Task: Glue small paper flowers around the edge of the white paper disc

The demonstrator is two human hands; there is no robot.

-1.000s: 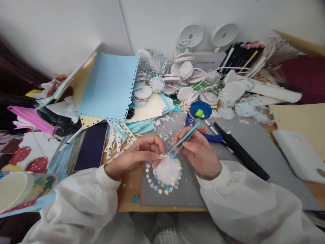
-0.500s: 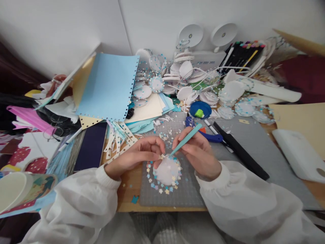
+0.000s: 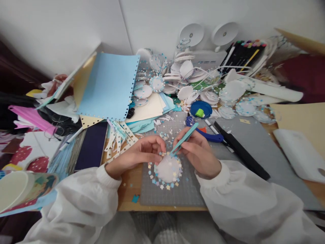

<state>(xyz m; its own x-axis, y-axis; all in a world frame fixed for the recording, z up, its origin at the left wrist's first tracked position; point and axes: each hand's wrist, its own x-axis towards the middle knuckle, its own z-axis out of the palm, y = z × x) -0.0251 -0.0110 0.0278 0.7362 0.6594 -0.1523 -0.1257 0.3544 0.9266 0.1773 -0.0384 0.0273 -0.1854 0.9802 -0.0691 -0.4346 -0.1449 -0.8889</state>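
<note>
A round white disc [image 3: 167, 170] ringed with small pastel flower and star shapes is held above the grey cutting mat [image 3: 191, 195]. The fingers of my left hand [image 3: 142, 152] pinch its upper left rim. Teal tweezers [image 3: 187, 135] are gripped in my right hand [image 3: 199, 152], slanting down to the left, with their tips at the disc's top edge. Whether the tips hold a piece is too small to tell. Loose tiny shapes [image 3: 166, 135] lie scattered on the mat beyond my hands.
Behind are piled decorated white discs [image 3: 185, 69], a blue dish [image 3: 201, 109] with a green item, and a blue-handled tool [image 3: 212, 136]. A black bar [image 3: 241, 154] lies right; a dark blue box [image 3: 91, 145], blue paper [image 3: 108, 86] and paper cup [image 3: 15, 189] stand left.
The tweezers have turned slightly and their two arms now show apart. The disc and its ring of shapes have tilted and shifted a little, the lower edge rising.
</note>
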